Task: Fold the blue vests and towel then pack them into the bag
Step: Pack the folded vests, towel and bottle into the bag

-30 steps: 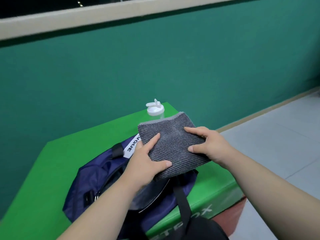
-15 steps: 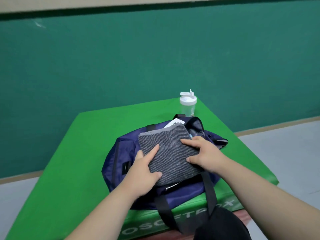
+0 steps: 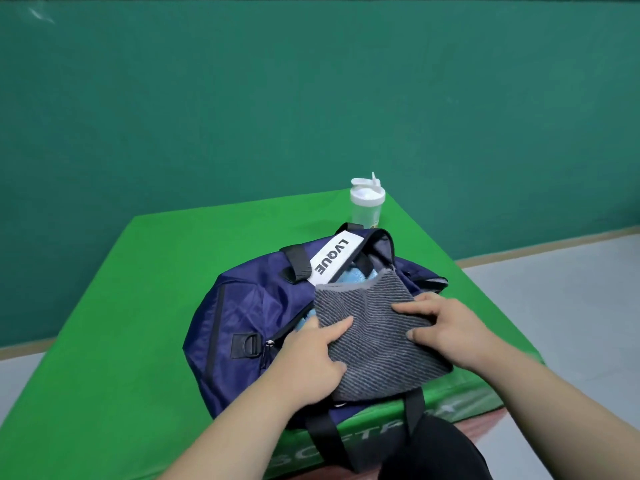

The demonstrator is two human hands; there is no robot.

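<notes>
Both hands hold the folded grey towel (image 3: 374,334). Left hand (image 3: 310,362) clasps the left edge, thumb laid across the top, fingers tucked beneath. Right hand (image 3: 450,332) pinches the right edge, fingers spread over the top face. Neither palm lies flat, so the towel is carried, not pressed.

Towel sits over the open mouth of the navy bag (image 3: 242,313), which lies on the green mat (image 3: 145,306). Far edge dips toward the opening; near edge overhangs the bag's near side. Pale blue cloth, likely the vests (image 3: 349,277), shows inside, just beyond the far edge and beside my left thumb.

Step, as I judge it: last item going in. Most of the task looks done.

To do it well:
- Lead with the far edge and slide it under the white-banded handle (image 3: 330,256), not over.
- Pin the fold with both thumbs until the towel lies flat on the vests.
- The opening looks narrower than the towel, so tilt one side in first.
- Watch the near black strap (image 3: 322,431): it could get trapped beneath.
- Let go only once the cloth rests inside.

Bottle (image 3: 367,206) stands just behind the bag, out of the way.
</notes>
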